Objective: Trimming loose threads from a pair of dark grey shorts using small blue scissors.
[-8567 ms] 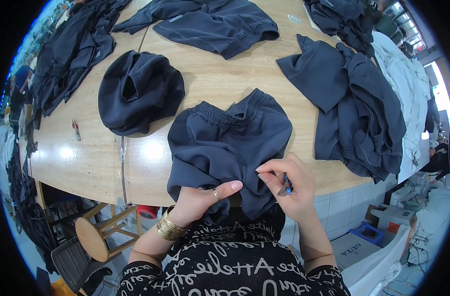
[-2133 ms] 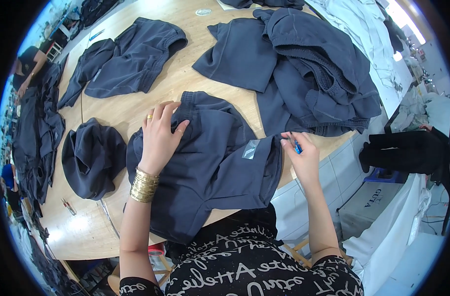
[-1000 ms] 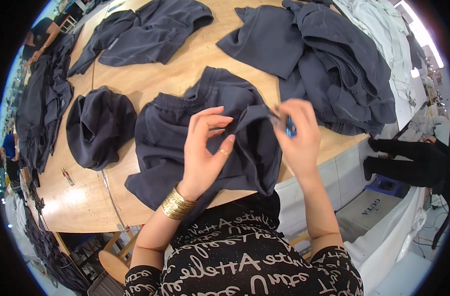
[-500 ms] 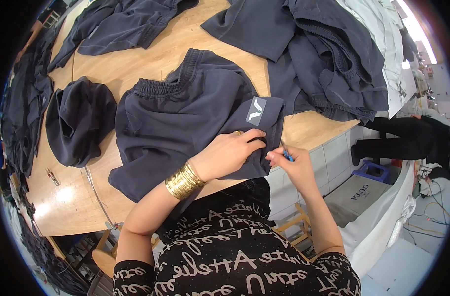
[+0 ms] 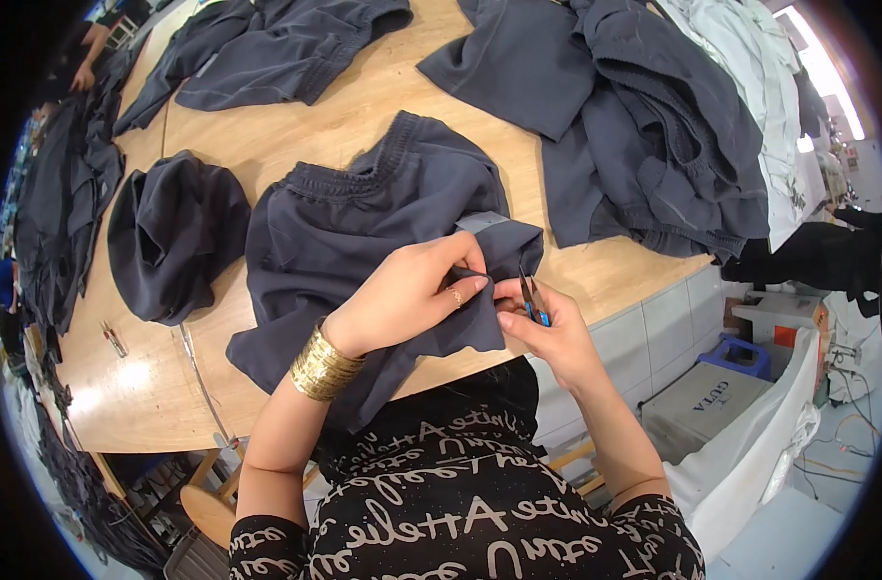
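A pair of dark grey shorts [image 5: 354, 242] with a gathered elastic waistband lies on the wooden table in front of me. My left hand [image 5: 431, 280] pinches the hem of one leg between thumb and fingers, lifting the edge a little. Beside it, my right hand [image 5: 547, 324] has small blue-handled thread snips [image 5: 532, 300] in its palm, their blades pointing up and away. Its thumb and forefinger are close to the same hem; whether they touch the cloth I cannot tell. A light patch on the leg is partly folded from sight.
A bunched dark garment [image 5: 175, 237] lies to the left, near a second pair of snips [image 5: 112, 338]. More dark shorts [image 5: 653, 145] are heaped at the far right, beside pale cloth [image 5: 740, 87]. A grey box [image 5: 702, 396] and blue stool [image 5: 736, 358] stand below the table.
My left hand has gone from lying on the leg to pinching its hem. The right hand has moved slightly left, its snips now pointing upward. The leg's patch has folded back.
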`<action>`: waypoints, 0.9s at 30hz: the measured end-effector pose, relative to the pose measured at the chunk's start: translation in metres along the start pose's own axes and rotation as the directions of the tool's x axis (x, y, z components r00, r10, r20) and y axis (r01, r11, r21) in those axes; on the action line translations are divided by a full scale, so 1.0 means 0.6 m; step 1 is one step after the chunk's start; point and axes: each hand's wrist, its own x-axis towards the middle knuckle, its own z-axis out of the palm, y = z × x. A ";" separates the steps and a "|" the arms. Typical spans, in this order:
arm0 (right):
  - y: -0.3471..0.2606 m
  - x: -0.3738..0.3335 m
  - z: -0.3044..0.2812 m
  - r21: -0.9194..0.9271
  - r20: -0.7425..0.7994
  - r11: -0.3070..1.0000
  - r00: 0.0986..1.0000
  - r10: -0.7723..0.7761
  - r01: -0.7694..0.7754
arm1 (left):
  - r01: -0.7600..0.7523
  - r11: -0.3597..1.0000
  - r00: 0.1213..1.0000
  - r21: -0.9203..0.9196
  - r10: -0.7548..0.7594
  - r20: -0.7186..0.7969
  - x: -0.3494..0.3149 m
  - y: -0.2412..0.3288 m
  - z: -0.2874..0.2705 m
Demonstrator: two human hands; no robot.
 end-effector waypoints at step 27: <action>-0.038 0.089 0.052 -0.663 -0.166 0.654 0.781 -0.602 0.364 | 0.184 0.954 0.961 0.235 -0.125 -0.248 -0.216 0.026 -0.151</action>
